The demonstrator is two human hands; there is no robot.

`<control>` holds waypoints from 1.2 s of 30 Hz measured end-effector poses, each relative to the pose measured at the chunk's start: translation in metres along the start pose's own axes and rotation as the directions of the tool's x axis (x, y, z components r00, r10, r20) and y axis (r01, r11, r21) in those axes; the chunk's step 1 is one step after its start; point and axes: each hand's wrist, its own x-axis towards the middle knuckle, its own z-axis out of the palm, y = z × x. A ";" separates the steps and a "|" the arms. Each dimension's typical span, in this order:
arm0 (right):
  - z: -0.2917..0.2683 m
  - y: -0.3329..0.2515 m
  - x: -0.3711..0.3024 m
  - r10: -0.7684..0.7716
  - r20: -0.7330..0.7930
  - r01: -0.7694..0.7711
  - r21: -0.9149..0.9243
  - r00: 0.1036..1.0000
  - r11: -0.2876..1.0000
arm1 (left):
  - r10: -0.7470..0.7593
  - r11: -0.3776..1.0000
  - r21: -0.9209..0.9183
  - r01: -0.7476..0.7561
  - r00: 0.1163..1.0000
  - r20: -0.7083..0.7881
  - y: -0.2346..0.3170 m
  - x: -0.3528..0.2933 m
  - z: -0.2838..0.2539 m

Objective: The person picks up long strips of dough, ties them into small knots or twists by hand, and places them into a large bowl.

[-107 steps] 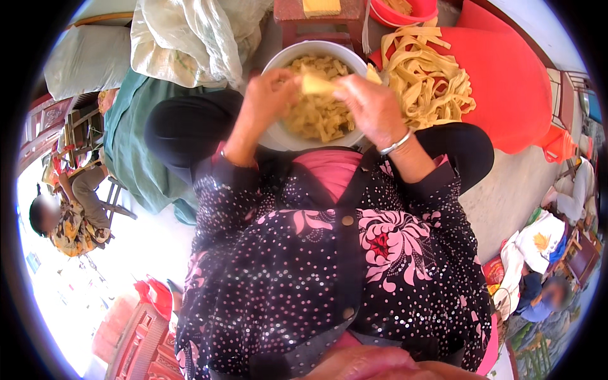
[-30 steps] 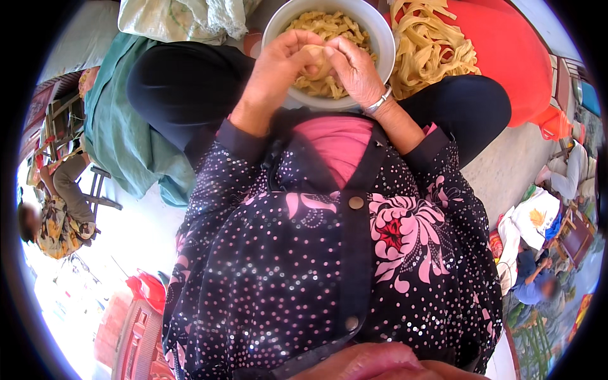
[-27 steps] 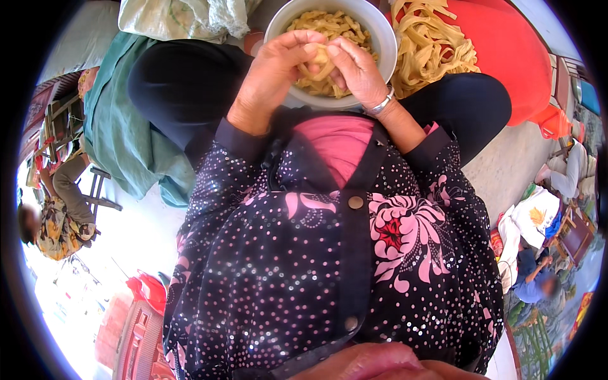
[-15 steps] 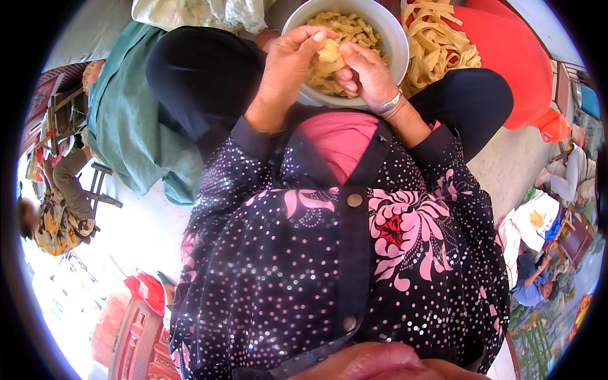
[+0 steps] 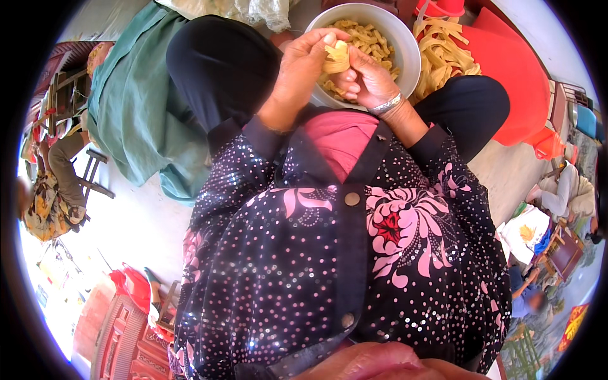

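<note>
My left hand and my right hand meet over the near left part of a pale round basin. Between their fingertips is a folded yellow strip that looks like tofu skin. Left thumb and fingers pinch it on one side, while the right thumb presses from the other; the right fingers curl below. Short, twisted yellow pieces lie in the basin under my hands. Long flat strips of similar colour are heaped right of the basin. A silver bracelet circles my right wrist.
The strips lie against a large red sheet or bag. My bent knees flank the basin. Green cloth spreads at the left, with a whitish plastic sack beyond. Other people sit at both sides; a carved reddish-brown chair stands lower left.
The view has shifted slightly, moving the basin rightward in the picture. The yellow strip shows more of its folded face above my fingers. Both hands keep hold of it over the basin.
</note>
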 end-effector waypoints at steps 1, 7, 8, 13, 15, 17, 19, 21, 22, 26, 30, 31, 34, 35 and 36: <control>-0.001 0.000 0.001 -0.009 0.000 0.009 0.001 1.000 1.000 | 0.007 1.000 0.023 -0.007 1.000 0.007 0.002 -0.002 0.001; 0.005 -0.002 0.003 -0.034 -0.133 0.046 0.093 0.991 0.995 | 0.002 0.990 0.138 -0.017 0.994 0.109 0.023 -0.012 0.007; 0.005 -0.003 0.004 -0.047 -0.155 0.058 0.065 0.987 0.996 | -0.030 0.990 0.143 0.013 0.993 0.118 0.027 -0.012 0.008; 0.001 0.001 0.008 -0.079 -0.223 0.077 -0.019 0.972 0.997 | -0.015 0.880 0.476 0.013 1.000 0.002 0.022 -0.003 0.011; 0.011 -0.001 0.011 -0.090 -0.286 0.067 -0.090 0.954 0.994 | 0.023 0.884 0.467 0.017 0.997 -0.080 0.018 0.000 0.017; 0.010 0.002 0.010 -0.115 -0.322 0.055 -0.190 0.940 0.980 | 0.026 0.930 0.367 0.007 0.996 -0.084 0.016 0.003 0.013; 0.013 0.003 0.010 -0.177 -0.360 0.063 -0.307 0.916 0.950 | 0.082 0.902 0.430 -0.035 0.992 -0.091 0.014 0.004 0.009; 0.020 0.004 0.010 -0.275 -0.394 0.078 -0.448 0.877 0.890 | 0.145 0.856 0.511 -0.079 0.985 -0.090 0.012 0.006 0.006; 0.019 0.004 0.009 -0.308 -0.397 0.069 -0.514 0.864 0.855 | 0.179 0.822 0.561 -0.102 0.980 -0.083 0.013 0.006 0.004; 0.000 0.009 0.011 -0.521 -0.324 0.102 -0.768 0.790 0.632 | 0.020 0.934 0.357 0.014 0.995 -0.094 0.019 0.001 0.007; -0.001 0.011 0.004 -0.562 -0.330 0.170 -0.732 0.758 0.660 | -0.210 0.977 -0.020 0.211 0.977 0.043 0.021 -0.001 0.005; 0.000 0.010 0.002 -0.558 -0.343 0.183 -0.708 0.756 0.682 | -0.250 0.959 -0.105 0.262 0.962 0.112 0.022 0.000 0.000; 0.000 0.006 -0.010 -0.534 -0.383 0.167 -0.675 0.754 0.719 | -0.283 0.894 -0.294 0.337 0.936 0.211 0.024 0.000 -0.007; 0.001 0.004 -0.016 -0.507 -0.407 0.139 -0.660 0.760 0.738 | -0.275 0.874 -0.350 0.337 0.937 0.215 0.025 -0.001 -0.009; 0.004 0.003 -0.020 -0.477 -0.433 0.108 -0.644 0.765 0.758 | -0.269 0.849 -0.406 0.339 0.938 0.220 0.026 -0.001 -0.011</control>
